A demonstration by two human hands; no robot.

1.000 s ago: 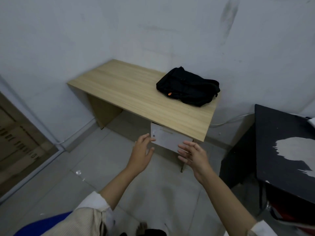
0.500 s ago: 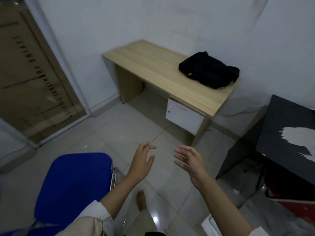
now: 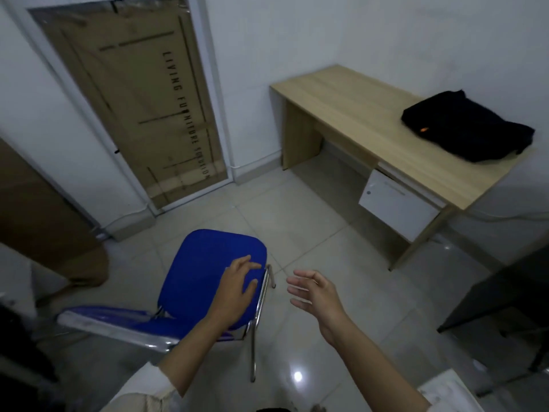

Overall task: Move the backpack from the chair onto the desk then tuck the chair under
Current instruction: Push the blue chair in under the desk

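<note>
The black backpack (image 3: 466,127) lies flat on the right end of the light wooden desk (image 3: 356,114), which stands against the wall at the upper right. A blue chair (image 3: 205,272) with chrome legs stands on the tiled floor out in the room, well away from the desk. My left hand (image 3: 237,289) hovers over the right side of the blue seat, fingers spread, holding nothing. To the right of the chair, my right hand (image 3: 315,295) is open over the floor.
A white drawer unit (image 3: 395,208) hangs under the desk's right side. A glass door (image 3: 133,99) backed with brown cardboard fills the left wall. A black table (image 3: 505,295) stands at the right edge. Tiled floor lies between chair and desk.
The view has swung left and back from the desk, bringing the blue chair into full sight. My hands have come from near the drawer to the chair, the left over its seat.
</note>
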